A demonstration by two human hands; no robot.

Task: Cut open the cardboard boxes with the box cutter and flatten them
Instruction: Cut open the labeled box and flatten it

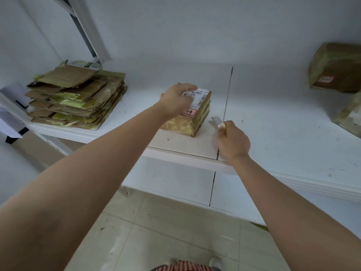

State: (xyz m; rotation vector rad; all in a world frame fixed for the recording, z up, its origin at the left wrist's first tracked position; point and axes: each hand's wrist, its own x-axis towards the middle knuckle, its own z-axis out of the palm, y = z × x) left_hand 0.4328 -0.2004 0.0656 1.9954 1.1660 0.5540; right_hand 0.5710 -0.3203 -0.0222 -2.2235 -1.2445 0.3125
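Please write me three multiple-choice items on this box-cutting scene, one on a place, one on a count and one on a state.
1. Where does the stack of flattened cardboard lie?
A. on the floor
B. on the shelf's left end
C. atop the taped box

2. How many uncut boxes stand at the far right?
A. two
B. none
C. five

3. What is the right hand doing?
A. resting open
B. pressing the box
C. gripping the box cutter

Answers:
1 B: the stack sits on the white shelf, left of the taped box.
2 A: an upper box and a lower box show.
3 C: its fingers curl round the handle while the left hand grips the taped box.
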